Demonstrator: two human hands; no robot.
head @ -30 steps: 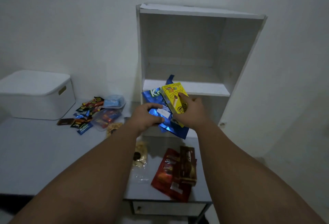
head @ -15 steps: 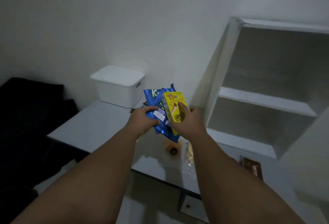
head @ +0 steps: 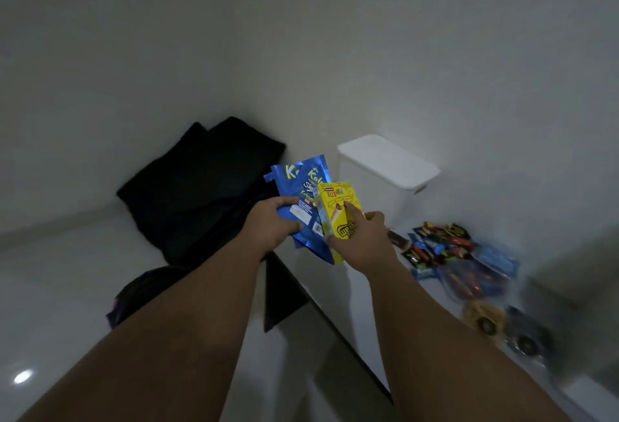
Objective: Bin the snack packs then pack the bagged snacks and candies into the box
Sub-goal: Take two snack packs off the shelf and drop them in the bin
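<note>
Partly behind yellow box [head: 336, 207]: blue packs [head: 299, 183].

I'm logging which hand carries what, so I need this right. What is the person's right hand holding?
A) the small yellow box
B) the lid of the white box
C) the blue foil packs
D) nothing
A: the right hand grips the small yellow box with its thumb across the front, while the left hand holds the blue foil packs behind it.
</note>
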